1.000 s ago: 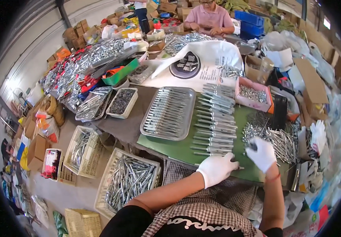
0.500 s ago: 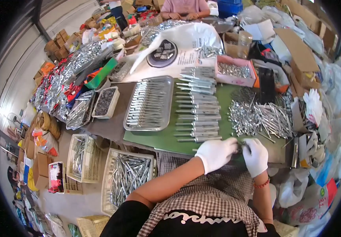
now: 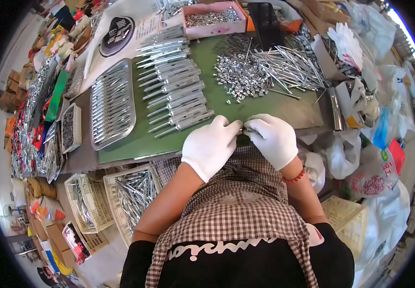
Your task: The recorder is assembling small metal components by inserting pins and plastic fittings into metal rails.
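One cream tub [image 3: 73,147] of small dark pieces, too many to count, stands just left of the steel tray [image 3: 131,105]. One cream plastic crate [image 3: 103,207] of metal rods is below the tray, toward the person. The single tray holds a close row of silver rods. A second cream crate [image 3: 117,204], heaped with rods, is also below the tray, farther right. Just right of the tray, one column of sleeved metal rods [image 3: 181,91] lies on the green worktop [image 3: 284,108]; they overlap, so no sure count. Right of the tray and nearer the person, two white-gloved hands meet: the left hand [image 3: 212,146] and right hand [image 3: 274,139] are closed at the fingertips, pinching one small metal part [image 3: 242,130], mostly hidden. Farther right of the tray are one pink box [image 3: 215,31] of small metal pieces, one heap of silver fittings [image 3: 238,77] and one pile of long metal pins [image 3: 291,69].
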The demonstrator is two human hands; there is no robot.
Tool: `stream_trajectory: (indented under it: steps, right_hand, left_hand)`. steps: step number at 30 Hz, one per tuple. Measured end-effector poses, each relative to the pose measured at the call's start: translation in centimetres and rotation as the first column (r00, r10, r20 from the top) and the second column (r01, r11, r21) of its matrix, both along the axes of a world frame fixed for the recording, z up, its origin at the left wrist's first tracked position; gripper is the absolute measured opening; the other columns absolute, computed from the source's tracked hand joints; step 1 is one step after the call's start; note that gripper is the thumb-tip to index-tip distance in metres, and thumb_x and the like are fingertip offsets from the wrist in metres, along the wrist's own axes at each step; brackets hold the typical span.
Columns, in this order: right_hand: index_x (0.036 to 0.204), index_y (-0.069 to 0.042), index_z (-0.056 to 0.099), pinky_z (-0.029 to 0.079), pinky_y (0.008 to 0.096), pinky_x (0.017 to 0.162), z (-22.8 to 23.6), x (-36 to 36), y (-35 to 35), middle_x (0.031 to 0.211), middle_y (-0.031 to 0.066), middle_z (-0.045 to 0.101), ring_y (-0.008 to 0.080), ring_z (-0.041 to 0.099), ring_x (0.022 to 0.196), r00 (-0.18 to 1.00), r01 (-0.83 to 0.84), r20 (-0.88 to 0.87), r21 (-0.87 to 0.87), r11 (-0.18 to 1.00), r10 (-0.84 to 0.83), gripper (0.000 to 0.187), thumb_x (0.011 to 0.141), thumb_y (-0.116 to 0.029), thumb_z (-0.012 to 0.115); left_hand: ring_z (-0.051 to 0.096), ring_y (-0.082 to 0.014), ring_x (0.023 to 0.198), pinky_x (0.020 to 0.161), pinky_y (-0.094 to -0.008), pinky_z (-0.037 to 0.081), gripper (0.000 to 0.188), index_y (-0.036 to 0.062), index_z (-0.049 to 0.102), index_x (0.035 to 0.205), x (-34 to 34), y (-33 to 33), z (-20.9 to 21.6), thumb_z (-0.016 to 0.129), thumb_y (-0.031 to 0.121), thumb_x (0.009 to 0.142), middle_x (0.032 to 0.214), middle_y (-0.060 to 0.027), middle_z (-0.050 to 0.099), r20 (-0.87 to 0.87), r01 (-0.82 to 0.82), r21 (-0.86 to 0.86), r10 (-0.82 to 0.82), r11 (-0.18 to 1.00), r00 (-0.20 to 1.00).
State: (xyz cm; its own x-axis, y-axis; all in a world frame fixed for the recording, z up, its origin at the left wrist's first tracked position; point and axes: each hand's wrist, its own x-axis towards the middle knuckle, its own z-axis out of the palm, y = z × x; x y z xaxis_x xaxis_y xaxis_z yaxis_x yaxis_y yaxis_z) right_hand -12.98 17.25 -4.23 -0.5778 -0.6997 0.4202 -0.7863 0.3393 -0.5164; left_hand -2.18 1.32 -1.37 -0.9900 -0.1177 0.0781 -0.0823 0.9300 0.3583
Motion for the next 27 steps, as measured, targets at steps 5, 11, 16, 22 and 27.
stream_trajectory:
  steps: [5, 11, 16, 22, 27]
  right_hand:
    - [0.095, -0.009, 0.073, 0.054, 0.0356, 0.072, 0.9, -1.1, 0.6, 0.093, 0.0091, 0.07, 0.0277, 0.068, 0.081, 0.996, 0.029, 0.086, -0.071, 0.997, -0.023, 0.014, 0.082, -0.014, 0.073]
    - [0.092, -0.013, 0.071, 0.053, 0.042, 0.072, 0.8, -5.4, -1.7, 0.092, 0.0086, 0.066, 0.0306, 0.066, 0.081, 0.969, 0.243, -0.072, 0.147, 0.959, -0.235, 0.014, 0.086, -0.025, 0.067]
    - [0.091, -0.012, 0.07, 0.052, 0.0435, 0.073, 0.8, -5.1, -1.7, 0.091, 0.0096, 0.065, 0.0319, 0.066, 0.083, 0.969, 0.248, -0.067, 0.281, 0.927, -0.239, 0.016, 0.086, -0.027, 0.067]
    - [0.094, -0.01, 0.07, 0.052, 0.0408, 0.072, 0.7, -4.5, -0.7, 0.091, 0.0094, 0.065, 0.0319, 0.066, 0.083, 0.961, 0.269, -0.002, 0.245, 0.931, -0.277, 0.017, 0.084, -0.023, 0.07]
    - [0.092, -0.013, 0.069, 0.052, 0.0415, 0.071, 0.8, -5.1, -0.8, 0.09, 0.0091, 0.064, 0.0318, 0.065, 0.082, 0.991, 0.125, 0.015, 0.186, 0.974, -0.131, 0.012, 0.086, -0.024, 0.067]
  left_hand:
    - [0.064, -0.0312, 0.071, 0.062, -0.0414, 0.053, 0.023, 0.0188, 0.064, 0.111, 1.2, 0.5, -0.1, 0.059, 0.019, 0.089, 0.089, -0.0084, 0.06, -0.024, -0.039, -0.043, 0.038, 0.998, 0.999]
    - [0.063, -0.0311, 0.067, 0.059, -0.0421, 0.051, 0.019, 0.0209, 0.063, 0.107, 1.2, 0.7, -0.1, 0.06, 0.017, 0.088, 0.085, -0.0078, 0.058, -0.03, -0.057, -0.045, 0.056, 0.997, 0.998]
    - [0.062, -0.0309, 0.066, 0.058, -0.0419, 0.051, 0.02, 0.0211, 0.062, 0.107, 1.4, 0.4, -0.5, 0.06, 0.017, 0.088, 0.085, -0.0077, 0.058, -0.067, -0.056, -0.038, 0.053, 0.998, 0.996]
    - [0.063, -0.0306, 0.066, 0.059, -0.0412, 0.051, 0.021, 0.0213, 0.063, 0.107, 1.3, 0.4, -0.2, 0.06, 0.016, 0.087, 0.085, -0.0076, 0.058, -0.056, -0.053, -0.034, 0.051, 0.998, 0.997]
    - [0.063, -0.0299, 0.068, 0.059, -0.0408, 0.052, 0.02, 0.0211, 0.064, 0.107, 1.3, 0.3, -0.2, 0.06, 0.017, 0.088, 0.086, -0.0076, 0.059, -0.046, -0.063, -0.031, 0.062, 0.998, 0.997]
